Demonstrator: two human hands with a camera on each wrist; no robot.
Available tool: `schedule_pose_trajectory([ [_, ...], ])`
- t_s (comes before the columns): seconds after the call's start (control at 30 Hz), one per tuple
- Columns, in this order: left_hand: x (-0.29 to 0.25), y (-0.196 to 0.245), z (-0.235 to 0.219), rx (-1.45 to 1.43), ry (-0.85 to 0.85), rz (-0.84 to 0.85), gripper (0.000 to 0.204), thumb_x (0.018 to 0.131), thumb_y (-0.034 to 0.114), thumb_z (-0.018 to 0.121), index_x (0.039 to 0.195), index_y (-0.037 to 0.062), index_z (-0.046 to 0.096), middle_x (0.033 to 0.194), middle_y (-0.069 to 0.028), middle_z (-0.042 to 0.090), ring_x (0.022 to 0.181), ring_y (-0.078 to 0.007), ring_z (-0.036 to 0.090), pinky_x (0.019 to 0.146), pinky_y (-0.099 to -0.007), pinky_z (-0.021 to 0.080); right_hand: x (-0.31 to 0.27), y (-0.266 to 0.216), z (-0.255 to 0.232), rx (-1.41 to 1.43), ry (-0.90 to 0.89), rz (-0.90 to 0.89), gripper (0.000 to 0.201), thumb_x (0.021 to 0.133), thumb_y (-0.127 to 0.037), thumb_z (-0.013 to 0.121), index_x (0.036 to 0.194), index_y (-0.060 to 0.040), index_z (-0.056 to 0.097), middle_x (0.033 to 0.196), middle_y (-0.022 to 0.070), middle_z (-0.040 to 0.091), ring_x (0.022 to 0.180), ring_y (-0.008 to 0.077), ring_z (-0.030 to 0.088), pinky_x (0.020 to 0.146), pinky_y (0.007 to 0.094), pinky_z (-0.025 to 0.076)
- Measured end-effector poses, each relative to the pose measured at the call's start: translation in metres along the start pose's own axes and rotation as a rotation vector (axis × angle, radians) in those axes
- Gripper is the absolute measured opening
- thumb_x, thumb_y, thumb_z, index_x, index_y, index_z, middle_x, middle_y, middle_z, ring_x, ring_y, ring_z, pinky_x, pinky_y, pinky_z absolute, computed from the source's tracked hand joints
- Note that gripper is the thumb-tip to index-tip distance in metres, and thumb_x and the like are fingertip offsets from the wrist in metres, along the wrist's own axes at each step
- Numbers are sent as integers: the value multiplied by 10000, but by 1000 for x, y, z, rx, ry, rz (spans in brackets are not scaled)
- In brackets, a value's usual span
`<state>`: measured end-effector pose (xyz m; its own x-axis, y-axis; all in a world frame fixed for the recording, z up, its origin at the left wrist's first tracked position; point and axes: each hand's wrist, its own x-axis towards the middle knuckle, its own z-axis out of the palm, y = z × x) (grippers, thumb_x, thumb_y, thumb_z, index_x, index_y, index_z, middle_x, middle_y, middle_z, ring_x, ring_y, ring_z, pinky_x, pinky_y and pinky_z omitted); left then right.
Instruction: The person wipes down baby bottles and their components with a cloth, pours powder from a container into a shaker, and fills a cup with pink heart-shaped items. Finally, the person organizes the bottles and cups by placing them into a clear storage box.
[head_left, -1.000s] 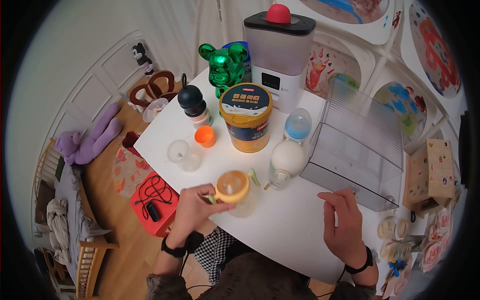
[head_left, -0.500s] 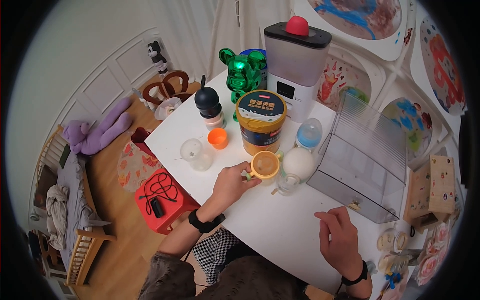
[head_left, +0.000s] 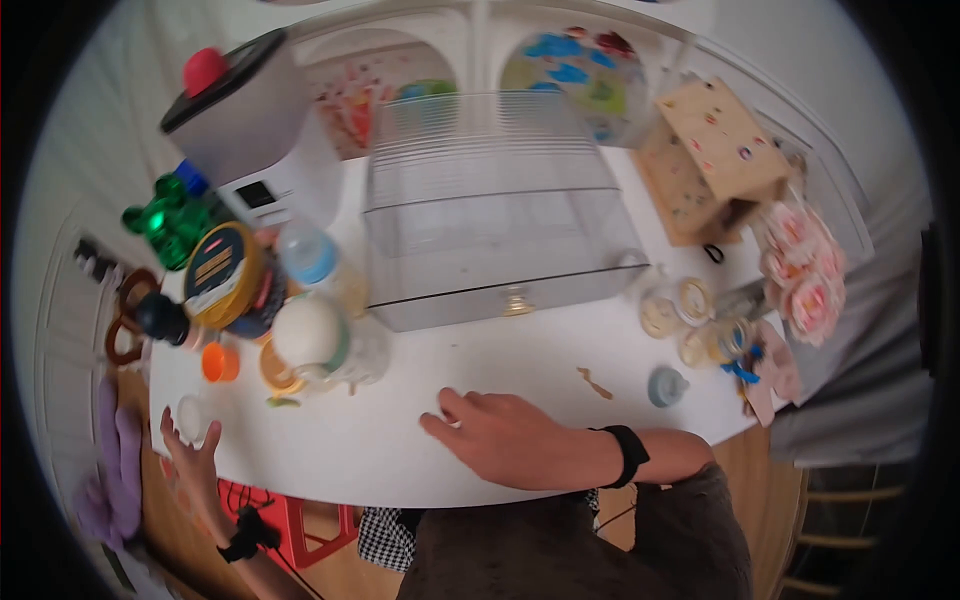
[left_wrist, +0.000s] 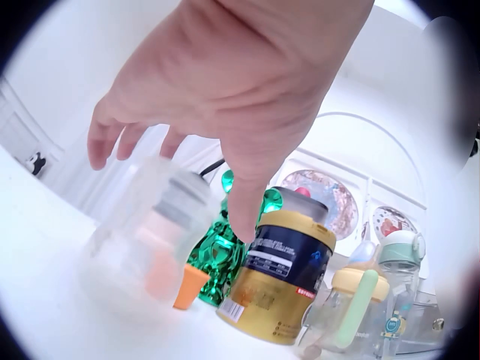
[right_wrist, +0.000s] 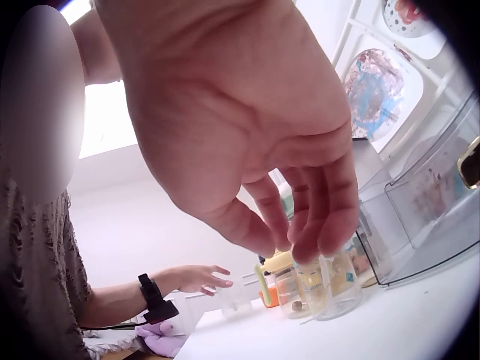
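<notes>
My left hand (head_left: 196, 462)'s beside the clear cup (left_wrist: 146, 244), fingers released; right hand (head_left: 515, 440), loosely curled, empty. A rushed thumb could topple that cup.

Case (head_left: 500, 240) at the frame's upper middle, on the counter (head_left: 380, 440).
Tub (head_left: 225, 275) left, toy house (head_left: 720, 150) right.

Beyond the left fingers (left_wrist: 246, 204), a glossy, metallic-looking bear figure (left_wrist: 219, 259) is seen; beyond the right fingers (head_left: 442, 430), a smooth clear-plastic box (head_left: 500, 235).
</notes>
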<state>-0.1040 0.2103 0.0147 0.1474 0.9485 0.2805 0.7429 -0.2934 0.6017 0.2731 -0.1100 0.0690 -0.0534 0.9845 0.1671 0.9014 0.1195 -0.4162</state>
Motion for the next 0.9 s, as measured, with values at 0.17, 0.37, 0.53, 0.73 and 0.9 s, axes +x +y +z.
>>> schedule_pose_trajectory([
  [0.17, 10, -4, 17, -248, -118, -90, 863, 834, 193, 843, 1526, 118, 332, 1444, -258, 484, 1316, -324, 502, 1010, -409, 496, -18, 3, -8, -21, -104, 58, 404, 810, -9, 636, 1203, 39, 558, 1006, 141, 510, 768, 249, 628, 652, 364, 531],
  [0.37, -23, 28, -10, -275, 242, 141, 763, 883, 122, 781, 1483, 46, 316, 1400, -230, 500, 1239, -307, 560, 1014, -424, 506, -82, 3, -47, -79, 33, 378, 405, 871, -88, 679, 1265, -52, 591, 1059, 118, 597, 856, 265, 666, 719, 383, 557],
  [0.53, -102, 106, -17, -580, 80, 227, 782, 793, 164, 844, 1391, 40, 356, 1328, -197, 522, 1228, -336, 553, 1059, -471, 487, -156, 29, -64, -351, 364, 994, 435, 837, -150, 760, 1230, -47, 606, 1099, 155, 620, 927, 364, 662, 752, 449, 549],
  [0.73, -147, 216, 34, -507, -885, 460, 904, 655, 155, 916, 1394, 39, 410, 1261, -185, 607, 1190, -349, 611, 1047, -459, 488, -187, 39, -31, -503, 223, 1132, 527, 814, -144, 795, 1268, -23, 556, 1100, 220, 613, 974, 424, 638, 815, 486, 522],
  [0.9, -158, 257, 59, -402, -980, 301, 804, 718, 158, 877, 1396, 31, 464, 1280, -180, 600, 1161, -367, 616, 1008, -452, 502, -193, 53, -21, -197, 224, 1243, 637, 770, -140, 831, 1303, -24, 500, 1152, 241, 662, 945, 424, 673, 821, 468, 536],
])
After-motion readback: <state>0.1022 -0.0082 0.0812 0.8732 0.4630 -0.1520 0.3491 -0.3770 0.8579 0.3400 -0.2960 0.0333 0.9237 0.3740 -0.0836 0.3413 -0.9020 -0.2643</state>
